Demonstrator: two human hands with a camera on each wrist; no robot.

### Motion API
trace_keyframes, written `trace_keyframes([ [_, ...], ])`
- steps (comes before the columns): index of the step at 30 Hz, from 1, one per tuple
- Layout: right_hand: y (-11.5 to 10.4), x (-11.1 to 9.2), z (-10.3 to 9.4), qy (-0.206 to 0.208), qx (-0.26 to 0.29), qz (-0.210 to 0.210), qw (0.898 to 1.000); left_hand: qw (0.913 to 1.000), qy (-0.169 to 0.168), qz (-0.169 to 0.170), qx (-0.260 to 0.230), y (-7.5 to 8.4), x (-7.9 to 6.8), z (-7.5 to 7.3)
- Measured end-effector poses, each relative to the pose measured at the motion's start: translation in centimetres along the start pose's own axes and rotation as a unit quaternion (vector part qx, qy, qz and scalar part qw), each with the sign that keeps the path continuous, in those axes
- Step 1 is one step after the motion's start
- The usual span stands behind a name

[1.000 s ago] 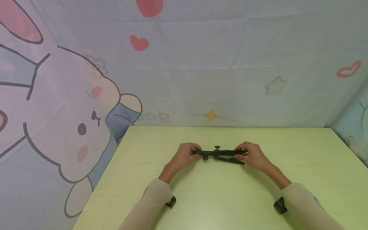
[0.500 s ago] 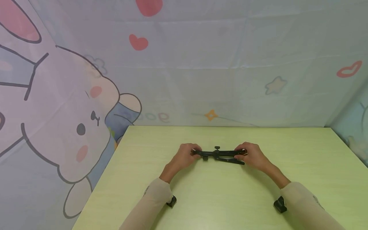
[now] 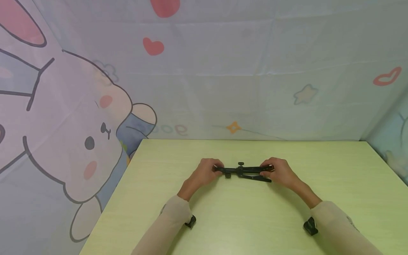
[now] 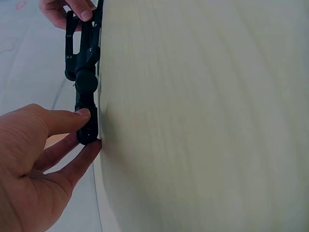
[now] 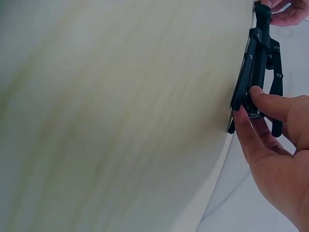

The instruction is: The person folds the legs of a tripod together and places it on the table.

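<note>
A small black tripod lies sideways on the table, its legs partly spread toward the right and its knobs sticking out near the middle. My left hand pinches its narrow end between thumb and fingers, as the left wrist view shows up close. At the leg end, my right hand grips the tripod with the thumb on one side and fingers on the other. In the right wrist view the tripod legs fan out around the right thumb. Part of each end is hidden by the fingers.
The pale yellow-green table reaches back to a printed cloth hanging behind it. More cloth with a large cartoon rabbit borders the left side. A black wrist device sits under the right sleeve, another under the left.
</note>
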State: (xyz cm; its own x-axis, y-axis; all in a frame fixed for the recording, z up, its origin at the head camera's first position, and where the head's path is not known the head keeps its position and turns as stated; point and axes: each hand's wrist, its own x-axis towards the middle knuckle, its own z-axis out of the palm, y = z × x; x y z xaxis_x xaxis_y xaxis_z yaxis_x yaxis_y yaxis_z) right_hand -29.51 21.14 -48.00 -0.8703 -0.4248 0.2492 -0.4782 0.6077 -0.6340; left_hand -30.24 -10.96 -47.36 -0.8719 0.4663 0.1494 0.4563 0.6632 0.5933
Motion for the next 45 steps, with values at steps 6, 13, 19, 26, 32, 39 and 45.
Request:
trace_keyframes([
  [6, 0.0, 0.0, 0.0, -0.002, 0.011, 0.009, 1.0, 0.9999, -0.008, -0.009, 0.001, 0.1, 0.1, -0.1],
  [13, 0.1, 0.1, 0.0, -0.004, 0.013, 0.014, 1.0, 0.9999, -0.007, -0.007, -0.002, 0.1, 0.3, 0.0],
  [19, 0.2, 0.1, -0.1, -0.002, 0.015, 0.016, 1.0, 1.0, -0.005, -0.002, -0.004, 0.0, 0.4, 0.0],
  [26, 0.3, 0.1, 0.0, -0.004, 0.016, 0.017, 1.0, 1.0, -0.005, -0.002, -0.001, 0.0, 0.4, 0.0],
  [32, 0.1, 0.2, 0.0, -0.004, 0.011, 0.021, 1.0, 1.0, -0.002, 0.0, 0.005, -0.4, 0.5, 0.0],
  [39, 0.0, 0.4, -0.4, -0.016, 0.017, 0.026, 0.999, 0.9999, -0.008, 0.0, -0.01, -0.7, 0.4, -0.3],
  [45, 0.0, 0.3, -1.2, -0.043, 0.023, 0.03, 0.998, 0.9992, -0.025, -0.009, 0.031, -0.6, -0.1, -1.0],
])
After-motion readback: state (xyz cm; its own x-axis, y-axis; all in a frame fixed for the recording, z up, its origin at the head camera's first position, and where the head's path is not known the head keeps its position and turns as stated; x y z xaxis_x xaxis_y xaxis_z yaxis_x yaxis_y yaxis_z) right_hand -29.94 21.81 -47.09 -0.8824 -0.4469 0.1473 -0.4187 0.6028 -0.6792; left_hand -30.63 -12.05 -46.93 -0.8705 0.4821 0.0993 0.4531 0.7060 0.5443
